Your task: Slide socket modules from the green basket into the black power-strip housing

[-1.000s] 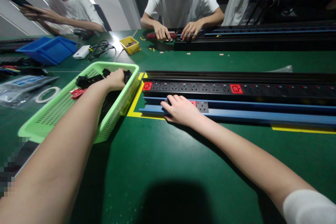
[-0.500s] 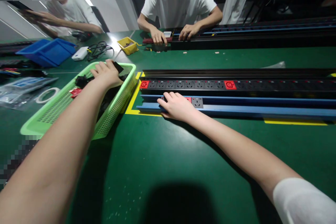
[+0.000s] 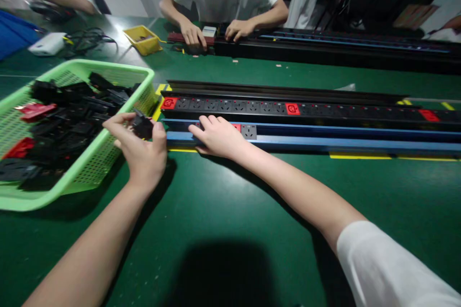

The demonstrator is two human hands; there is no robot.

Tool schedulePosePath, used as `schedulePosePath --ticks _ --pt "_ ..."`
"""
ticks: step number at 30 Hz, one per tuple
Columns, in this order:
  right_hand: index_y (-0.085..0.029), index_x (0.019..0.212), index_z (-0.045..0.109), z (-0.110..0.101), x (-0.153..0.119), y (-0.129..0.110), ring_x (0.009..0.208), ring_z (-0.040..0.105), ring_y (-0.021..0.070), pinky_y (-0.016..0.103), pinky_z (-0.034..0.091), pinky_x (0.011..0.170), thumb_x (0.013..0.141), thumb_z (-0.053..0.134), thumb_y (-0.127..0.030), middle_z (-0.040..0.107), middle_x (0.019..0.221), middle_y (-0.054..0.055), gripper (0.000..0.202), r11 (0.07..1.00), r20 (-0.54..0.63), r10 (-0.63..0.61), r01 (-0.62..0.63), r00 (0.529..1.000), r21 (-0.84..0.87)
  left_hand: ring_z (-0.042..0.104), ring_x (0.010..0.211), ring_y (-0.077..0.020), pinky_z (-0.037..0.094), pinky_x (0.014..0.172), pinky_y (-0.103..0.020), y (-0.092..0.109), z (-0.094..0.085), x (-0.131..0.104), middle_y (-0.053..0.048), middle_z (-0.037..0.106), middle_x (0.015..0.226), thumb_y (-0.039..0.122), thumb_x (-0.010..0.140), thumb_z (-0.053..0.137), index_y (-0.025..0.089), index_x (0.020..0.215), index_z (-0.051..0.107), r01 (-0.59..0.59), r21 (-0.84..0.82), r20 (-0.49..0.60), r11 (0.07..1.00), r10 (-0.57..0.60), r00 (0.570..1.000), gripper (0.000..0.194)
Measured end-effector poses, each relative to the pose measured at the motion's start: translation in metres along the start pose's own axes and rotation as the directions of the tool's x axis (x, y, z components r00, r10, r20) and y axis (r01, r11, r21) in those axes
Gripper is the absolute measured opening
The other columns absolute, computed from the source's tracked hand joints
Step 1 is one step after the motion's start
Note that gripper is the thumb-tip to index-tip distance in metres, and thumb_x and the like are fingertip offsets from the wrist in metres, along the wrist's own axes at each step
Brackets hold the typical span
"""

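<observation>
My left hand, just right of the green basket, pinches a small black socket module between thumb and fingers. My right hand is wrapped over the left part of a blue rail. Its fingers hide part of the rail. Right beside that hand, a black socket module and a bit of a red one show in the rail. The basket holds a pile of black modules and a few red pieces.
Behind the blue rail lies a long black strip of sockets with red outlets. Across the green table, a co-worker's hands rest on another black rail. A yellow bin, cables and a white box stand beyond the basket.
My left hand has come out of the basket toward the blue rail, with a black socket module in it. My right hand keeps its place on the rail. The view has shifted right.
</observation>
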State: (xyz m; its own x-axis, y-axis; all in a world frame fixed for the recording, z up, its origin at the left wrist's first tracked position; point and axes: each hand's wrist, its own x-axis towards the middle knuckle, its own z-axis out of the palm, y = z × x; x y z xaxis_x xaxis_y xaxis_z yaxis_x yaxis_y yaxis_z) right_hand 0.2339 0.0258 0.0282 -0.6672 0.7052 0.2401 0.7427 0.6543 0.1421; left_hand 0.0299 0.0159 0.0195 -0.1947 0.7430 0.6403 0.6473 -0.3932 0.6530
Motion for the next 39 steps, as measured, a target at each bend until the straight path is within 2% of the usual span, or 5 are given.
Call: schedulePosePath --ticks 7,15,23,30,39 --pt "-0.017 0.133 0.051 0.003 0.000 0.000 0.108 0.059 0.0332 0.041 0.047 0.083 0.101 0.052 -0.036 0.060 0.126 0.018 0.038 1.000 -0.004 0.000 0.000 1.000 -0.017 0.063 0.076 -0.0188 0.050 0.083 -0.038 -0.079 0.021 0.013 -0.001 0.059 0.086 0.049 0.081 0.054 0.019 0.114 0.038 -0.056 -0.306 -0.145 0.950 0.012 0.989 0.047" --pt "-0.017 0.134 0.051 0.002 0.000 0.000 0.108 0.059 0.0328 0.041 0.046 0.083 0.103 0.049 -0.036 0.060 0.125 0.018 0.036 1.000 0.004 0.003 -0.003 1.000 -0.028 0.059 0.102 -0.0240 0.046 0.092 -0.037 -0.058 0.013 0.002 -0.010 0.061 0.103 0.052 0.099 0.041 0.012 0.112 0.069 -0.083 0.031 0.054 0.996 0.082 0.995 0.050" --pt "-0.017 0.135 0.049 0.002 0.001 -0.001 0.108 0.058 0.0325 0.041 0.046 0.084 0.102 0.050 -0.035 0.059 0.128 0.019 0.038 1.000 0.015 0.005 -0.005 1.000 -0.017 0.059 0.083 -0.0161 0.051 0.084 -0.032 -0.076 0.026 0.012 -0.004 0.063 0.090 0.032 0.094 0.050 0.013 0.100 0.063 0.161 -0.210 -0.031 0.964 -0.171 0.985 0.023" --pt "-0.017 0.136 0.048 0.002 0.002 0.000 0.109 0.058 0.0338 0.041 0.046 0.083 0.102 0.050 -0.033 0.058 0.130 0.020 0.038 1.000 0.033 -0.005 0.005 0.999 -0.002 0.062 0.069 -0.0131 0.054 0.057 -0.025 -0.081 0.031 0.014 -0.009 0.070 0.097 0.033 0.094 0.046 0.009 0.123 0.066 0.321 -0.394 0.015 0.861 -0.343 0.939 0.042" --pt "-0.017 0.137 0.047 0.004 0.002 0.000 0.110 0.058 0.0339 0.041 0.046 0.083 0.102 0.050 -0.034 0.058 0.131 0.020 0.039 1.000 0.024 -0.002 0.002 1.000 -0.006 0.070 0.108 -0.0188 0.051 0.108 -0.041 -0.082 0.030 0.015 -0.011 0.074 0.122 0.026 0.088 0.064 0.011 0.128 0.071 0.260 -0.387 -0.089 0.885 -0.317 0.944 0.043"
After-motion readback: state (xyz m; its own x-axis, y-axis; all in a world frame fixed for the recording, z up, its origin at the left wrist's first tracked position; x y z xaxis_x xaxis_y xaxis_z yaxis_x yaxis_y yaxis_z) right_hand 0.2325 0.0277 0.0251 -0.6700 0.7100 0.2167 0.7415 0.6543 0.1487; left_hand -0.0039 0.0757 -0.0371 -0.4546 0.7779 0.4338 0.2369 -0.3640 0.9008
